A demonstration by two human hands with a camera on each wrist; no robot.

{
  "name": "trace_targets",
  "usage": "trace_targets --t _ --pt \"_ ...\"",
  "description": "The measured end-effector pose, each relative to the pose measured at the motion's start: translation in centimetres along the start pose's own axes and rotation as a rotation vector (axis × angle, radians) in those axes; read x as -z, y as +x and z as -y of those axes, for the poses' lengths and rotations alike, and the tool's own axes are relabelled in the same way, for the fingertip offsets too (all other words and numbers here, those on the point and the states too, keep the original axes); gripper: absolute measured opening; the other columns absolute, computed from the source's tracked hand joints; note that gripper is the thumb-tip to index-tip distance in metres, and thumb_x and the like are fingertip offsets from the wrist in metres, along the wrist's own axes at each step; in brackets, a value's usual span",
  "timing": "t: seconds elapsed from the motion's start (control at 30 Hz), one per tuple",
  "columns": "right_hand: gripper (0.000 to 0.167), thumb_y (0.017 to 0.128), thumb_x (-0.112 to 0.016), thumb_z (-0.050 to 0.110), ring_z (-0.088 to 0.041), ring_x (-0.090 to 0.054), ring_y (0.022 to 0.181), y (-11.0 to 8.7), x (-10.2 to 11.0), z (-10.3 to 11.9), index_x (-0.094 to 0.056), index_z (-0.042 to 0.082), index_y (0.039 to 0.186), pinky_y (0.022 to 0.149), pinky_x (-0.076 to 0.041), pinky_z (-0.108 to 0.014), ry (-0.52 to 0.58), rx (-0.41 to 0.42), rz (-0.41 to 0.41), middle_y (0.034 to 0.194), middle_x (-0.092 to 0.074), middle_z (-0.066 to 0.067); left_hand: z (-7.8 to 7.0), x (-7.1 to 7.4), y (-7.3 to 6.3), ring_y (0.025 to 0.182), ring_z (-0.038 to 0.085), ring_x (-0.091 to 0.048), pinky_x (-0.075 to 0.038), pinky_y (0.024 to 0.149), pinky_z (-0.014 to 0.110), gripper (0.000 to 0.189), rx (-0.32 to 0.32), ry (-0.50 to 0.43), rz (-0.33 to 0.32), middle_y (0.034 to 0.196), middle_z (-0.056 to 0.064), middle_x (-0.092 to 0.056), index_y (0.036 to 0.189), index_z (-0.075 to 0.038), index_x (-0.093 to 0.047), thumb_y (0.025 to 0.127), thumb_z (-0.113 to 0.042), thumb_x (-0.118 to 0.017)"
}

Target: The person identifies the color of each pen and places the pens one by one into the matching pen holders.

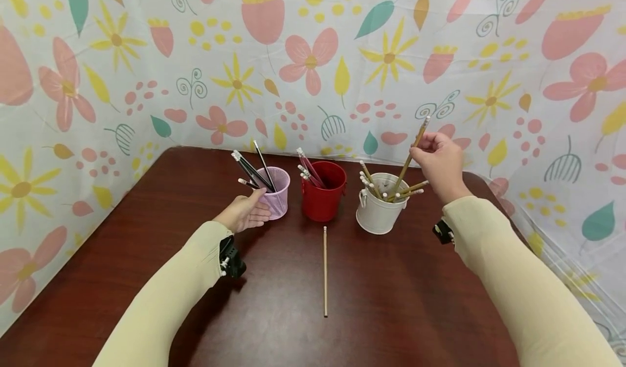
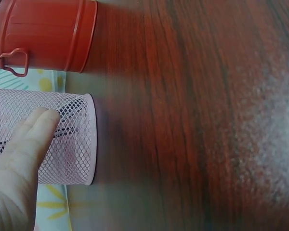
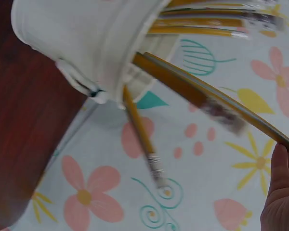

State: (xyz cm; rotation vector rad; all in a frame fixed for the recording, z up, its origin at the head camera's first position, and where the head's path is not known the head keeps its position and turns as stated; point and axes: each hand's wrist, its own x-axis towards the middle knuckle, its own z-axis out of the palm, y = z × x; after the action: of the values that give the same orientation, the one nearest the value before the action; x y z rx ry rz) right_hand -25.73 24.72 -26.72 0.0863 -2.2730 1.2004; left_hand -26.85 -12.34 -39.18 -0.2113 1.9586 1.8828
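Observation:
My right hand [image 1: 442, 160] pinches a yellow pencil [image 1: 417, 138] near its eraser end. That pencil slants down, its lower end inside the white bucket [image 1: 379, 218]. Several other yellow pencils with white erasers lean in the same bucket, and the right wrist view shows them poking out past its rim. On the left, my left hand [image 1: 244, 213] rests against the pink mesh cup [image 1: 281, 201], thumb at the rim and fingers straight along its side. Several black pencils [image 1: 246, 168] stand in this cup. In the left wrist view the hand overlaps the mesh wall [image 2: 70, 159].
Between the two containers stands a red bucket [image 1: 323, 204] with several reddish pencils [image 1: 309, 172]. One pencil [image 1: 325, 274] lies lengthwise on the dark wooden table [image 1: 279, 312] in front of it. A flower-printed curtain [image 1: 313, 106] hangs behind the table.

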Motion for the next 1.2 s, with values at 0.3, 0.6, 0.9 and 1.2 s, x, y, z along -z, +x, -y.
trace_targets --t 0.3,0.6,0.9,1.2 --pt "0.025 0.09 -0.058 0.017 0.005 -0.05 0.057 -0.8 0.6 -2.1 -0.067 -0.006 0.09 0.053 -0.04 -0.013 -0.046 -0.012 0.047 0.059 -0.053 0.024 0.3 0.3 -0.1 0.089 0.019 -0.063 -0.052 0.085 0.032 0.064 -0.014 -0.018 0.006 0.1 0.015 -0.064 0.128 0.016 -0.044 0.101 -0.041 -0.039" --pt "0.023 0.089 -0.062 0.018 0.002 -0.043 0.055 -1.0 1.3 -3.6 -0.068 -0.005 0.087 0.048 -0.033 -0.017 -0.142 0.011 0.071 0.055 -0.048 0.028 0.4 0.6 -0.2 0.076 0.013 -0.063 -0.054 0.075 0.028 0.059 -0.009 -0.031 0.003 0.086 0.008 -0.065 0.123 0.013 -0.047 0.101 -0.041 -0.041" --pt "0.021 0.087 -0.064 0.013 0.006 -0.045 0.058 -1.2 1.5 -4.7 -0.069 -0.007 0.091 0.05 -0.035 -0.015 -0.138 -0.004 0.07 0.057 -0.048 0.031 0.4 0.2 0.1 0.078 0.014 -0.063 -0.053 0.069 0.025 0.06 -0.004 -0.011 -0.002 0.088 0.009 -0.065 0.122 0.014 -0.047 0.101 -0.042 -0.04" --pt "0.019 0.084 -0.067 0.014 -0.011 -0.047 0.065 -1.6 1.4 -5.1 -0.07 -0.005 0.085 0.055 -0.035 -0.024 -0.285 0.004 0.097 0.063 -0.063 0.004 0.2 0.1 0.3 0.077 0.013 -0.063 -0.054 0.077 0.028 0.061 -0.003 -0.01 0.012 0.088 0.009 -0.064 0.123 0.015 -0.046 0.101 -0.041 -0.04"
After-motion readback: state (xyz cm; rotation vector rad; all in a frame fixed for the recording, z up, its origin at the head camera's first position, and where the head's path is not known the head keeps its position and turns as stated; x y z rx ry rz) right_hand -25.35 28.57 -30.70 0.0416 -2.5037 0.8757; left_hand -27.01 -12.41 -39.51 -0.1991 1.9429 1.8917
